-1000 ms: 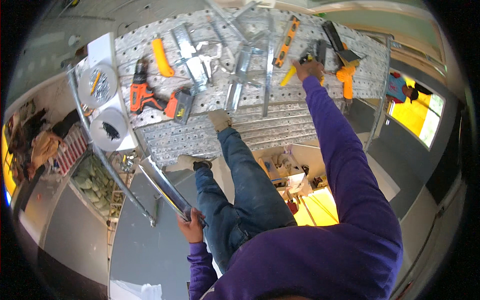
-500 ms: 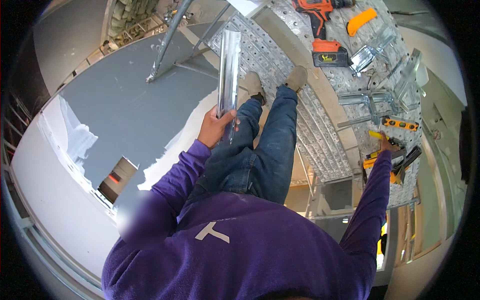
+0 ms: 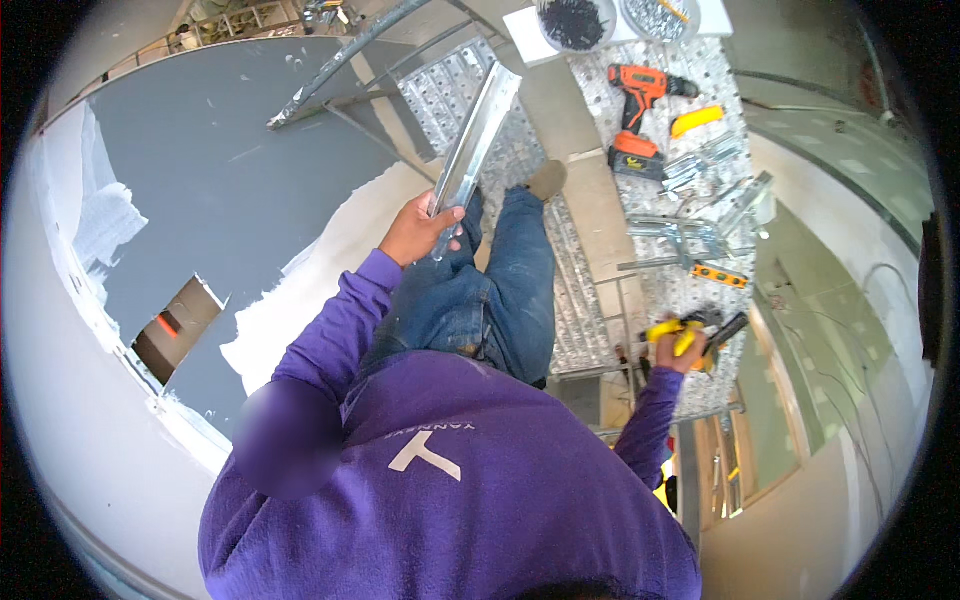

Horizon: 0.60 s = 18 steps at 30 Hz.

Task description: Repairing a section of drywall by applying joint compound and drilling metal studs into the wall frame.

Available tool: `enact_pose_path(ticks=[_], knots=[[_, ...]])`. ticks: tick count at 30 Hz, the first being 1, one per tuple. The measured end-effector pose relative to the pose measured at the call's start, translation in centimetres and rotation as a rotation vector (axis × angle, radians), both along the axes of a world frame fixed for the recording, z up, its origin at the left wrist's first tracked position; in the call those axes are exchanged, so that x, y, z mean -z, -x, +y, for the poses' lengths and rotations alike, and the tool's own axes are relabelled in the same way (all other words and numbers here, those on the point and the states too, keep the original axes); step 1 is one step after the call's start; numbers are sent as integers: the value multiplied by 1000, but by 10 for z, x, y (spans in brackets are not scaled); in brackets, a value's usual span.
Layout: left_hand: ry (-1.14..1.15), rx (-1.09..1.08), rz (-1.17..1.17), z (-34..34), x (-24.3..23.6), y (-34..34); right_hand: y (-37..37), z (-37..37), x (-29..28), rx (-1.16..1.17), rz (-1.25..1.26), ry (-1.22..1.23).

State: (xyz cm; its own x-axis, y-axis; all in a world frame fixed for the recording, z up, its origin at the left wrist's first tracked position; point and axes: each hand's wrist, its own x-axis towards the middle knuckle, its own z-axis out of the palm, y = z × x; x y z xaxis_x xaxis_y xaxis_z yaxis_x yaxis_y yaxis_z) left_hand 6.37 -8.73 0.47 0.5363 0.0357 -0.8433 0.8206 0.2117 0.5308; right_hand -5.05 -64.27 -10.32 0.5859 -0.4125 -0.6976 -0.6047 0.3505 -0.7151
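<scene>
My left hand (image 3: 418,230) is closed round the lower end of a shiny metal channel (image 3: 480,135), which slants up and to the right in front of my legs. Over on the right, my right hand (image 3: 674,352) grips a hand tool with two yellow handles (image 3: 686,342), which look like snips; its jaws are not clearly visible. The tool is at a perforated metal platform (image 3: 690,400), beside other black and yellow tools (image 3: 728,332). Just beyond them lies a small orange level (image 3: 720,275).
Farther up the platform are an orange-black cordless drill (image 3: 640,95), a yellow-orange piece (image 3: 697,121) and metal profile pieces (image 3: 670,228). Tubs of dark screws (image 3: 572,22) and silver screws (image 3: 655,15) stand at its far end. A scaffold tube (image 3: 345,65) crosses upper left.
My right hand has closed on the yellow-handled tool and come nearer my body. The channel in my left hand has tilted to the right. The view has shifted, showing the screw tubs.
</scene>
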Motion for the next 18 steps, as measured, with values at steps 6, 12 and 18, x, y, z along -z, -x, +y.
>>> enact_pose_path(ticks=[6, 12, 18], knots=[[-310, 400, -123, 53, -52, -20, -73, 233, -153, -319, 116, -807], [-819, 488, -405, 115, -109, -23, -106, 378, -224, -1292, -93, 40], [-972, 586, -464, 169, -160, -16, -126, 447, -283, -1631, -289, 341]])
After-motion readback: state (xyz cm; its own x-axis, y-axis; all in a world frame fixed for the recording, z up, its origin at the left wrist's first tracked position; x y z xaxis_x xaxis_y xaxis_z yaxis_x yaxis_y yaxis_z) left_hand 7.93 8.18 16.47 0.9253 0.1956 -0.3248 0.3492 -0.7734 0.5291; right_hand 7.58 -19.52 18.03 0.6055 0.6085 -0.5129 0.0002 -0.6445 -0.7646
